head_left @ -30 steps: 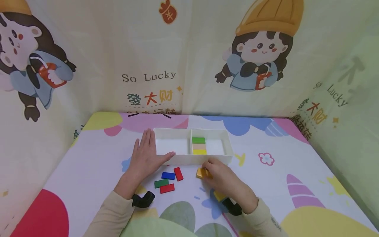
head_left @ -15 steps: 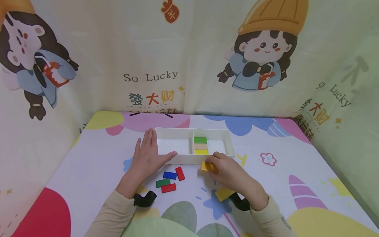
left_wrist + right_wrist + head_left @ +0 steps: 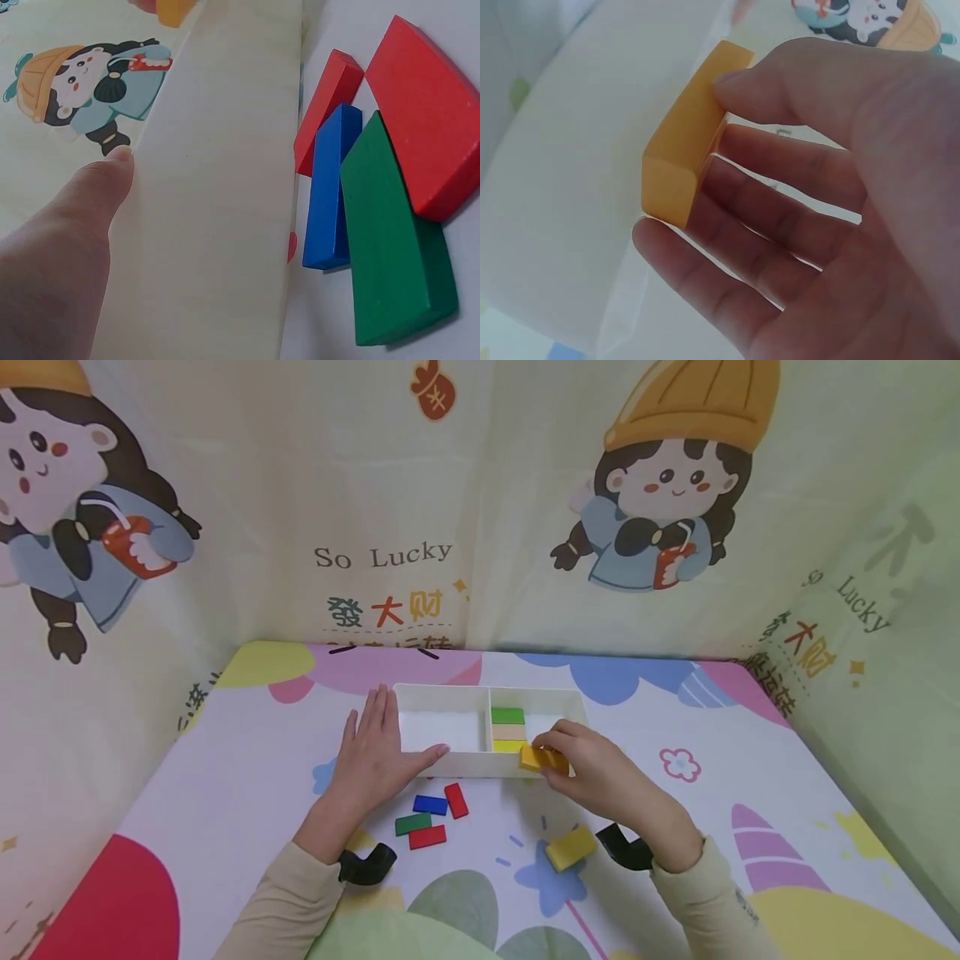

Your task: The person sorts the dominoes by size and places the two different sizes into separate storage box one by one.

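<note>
My right hand [image 3: 600, 772] pinches an orange-yellow wooden block [image 3: 682, 124] between thumb and fingers, over the front wall of a white two-compartment box [image 3: 457, 766]. My left hand [image 3: 367, 752] lies with straight fingers along the box's left end, its thumb [image 3: 90, 195] over the front rim. Inside the right compartment, against the divider, a green block [image 3: 507, 716], a beige block [image 3: 508, 732] and a yellow block [image 3: 507, 746] sit in a row.
In front of the box lie a blue block [image 3: 431, 805], a dark green block [image 3: 397, 247] and two red blocks, one upright in view [image 3: 456, 800], one below [image 3: 427, 837]. A larger yellow block [image 3: 571, 848] lies nearer the right wrist.
My right hand has lifted the orange-yellow block from the table in front of the box, moving forward and right to the box's front wall. The left hand keeps its place.
</note>
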A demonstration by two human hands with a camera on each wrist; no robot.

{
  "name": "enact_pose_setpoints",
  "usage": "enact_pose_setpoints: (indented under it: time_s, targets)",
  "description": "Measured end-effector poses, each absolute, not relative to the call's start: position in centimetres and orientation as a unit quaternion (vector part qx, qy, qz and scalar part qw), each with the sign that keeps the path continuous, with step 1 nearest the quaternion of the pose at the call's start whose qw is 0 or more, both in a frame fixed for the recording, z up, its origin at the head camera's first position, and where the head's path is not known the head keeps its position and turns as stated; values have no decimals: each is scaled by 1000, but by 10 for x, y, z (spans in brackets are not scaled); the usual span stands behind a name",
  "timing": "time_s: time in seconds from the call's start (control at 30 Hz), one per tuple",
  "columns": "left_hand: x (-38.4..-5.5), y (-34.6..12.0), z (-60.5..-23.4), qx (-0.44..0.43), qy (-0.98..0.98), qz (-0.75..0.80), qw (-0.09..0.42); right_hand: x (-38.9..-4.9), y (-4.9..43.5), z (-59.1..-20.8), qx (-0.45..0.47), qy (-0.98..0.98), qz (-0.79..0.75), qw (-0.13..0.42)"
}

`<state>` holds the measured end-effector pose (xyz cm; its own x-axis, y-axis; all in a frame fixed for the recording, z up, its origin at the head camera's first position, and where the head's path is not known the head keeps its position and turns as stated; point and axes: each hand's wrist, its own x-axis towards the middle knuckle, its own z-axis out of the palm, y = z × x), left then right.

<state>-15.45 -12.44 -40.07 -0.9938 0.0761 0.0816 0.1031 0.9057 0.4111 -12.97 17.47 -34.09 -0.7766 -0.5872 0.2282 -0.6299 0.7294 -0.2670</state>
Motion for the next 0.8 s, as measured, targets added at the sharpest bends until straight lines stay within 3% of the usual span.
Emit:
enact_pose_setpoints:
  time_s: [0.43,0.8]
  targets:
    - [-155,-126,-403,-48,-975,-212,34,-168,188,-337,320,-928,178,64]
    - [-155,-127,-404,-48,-975,-215,40,-198,186,-353,290,-945,151,-10]
